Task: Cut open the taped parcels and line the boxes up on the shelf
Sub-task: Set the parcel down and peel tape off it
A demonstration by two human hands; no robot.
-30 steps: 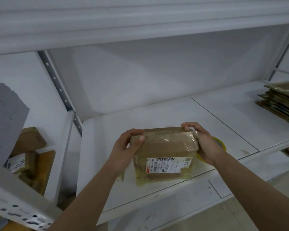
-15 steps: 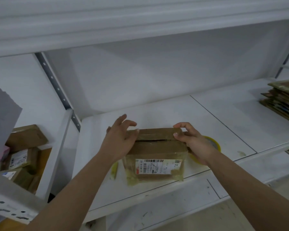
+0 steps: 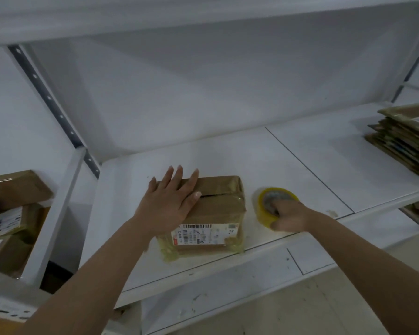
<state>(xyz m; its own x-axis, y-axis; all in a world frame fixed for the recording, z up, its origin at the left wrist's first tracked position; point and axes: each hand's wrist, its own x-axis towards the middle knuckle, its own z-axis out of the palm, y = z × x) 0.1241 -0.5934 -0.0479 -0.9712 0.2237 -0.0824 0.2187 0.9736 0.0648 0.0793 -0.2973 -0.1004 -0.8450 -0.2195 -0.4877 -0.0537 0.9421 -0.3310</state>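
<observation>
Cardboard parcel [image 3: 218,209] under left hand [image 3: 169,204] — flat.

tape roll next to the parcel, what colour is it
Yellow, with a grey core: the tape roll shows best in the head view, under the right hand.

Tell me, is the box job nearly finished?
Not yet. One taped parcel sits on the shelf, still wrapped. The left hand lies flat on it while the right hand reaches into the yellow tape roll. More parcels wait on the left.
</observation>
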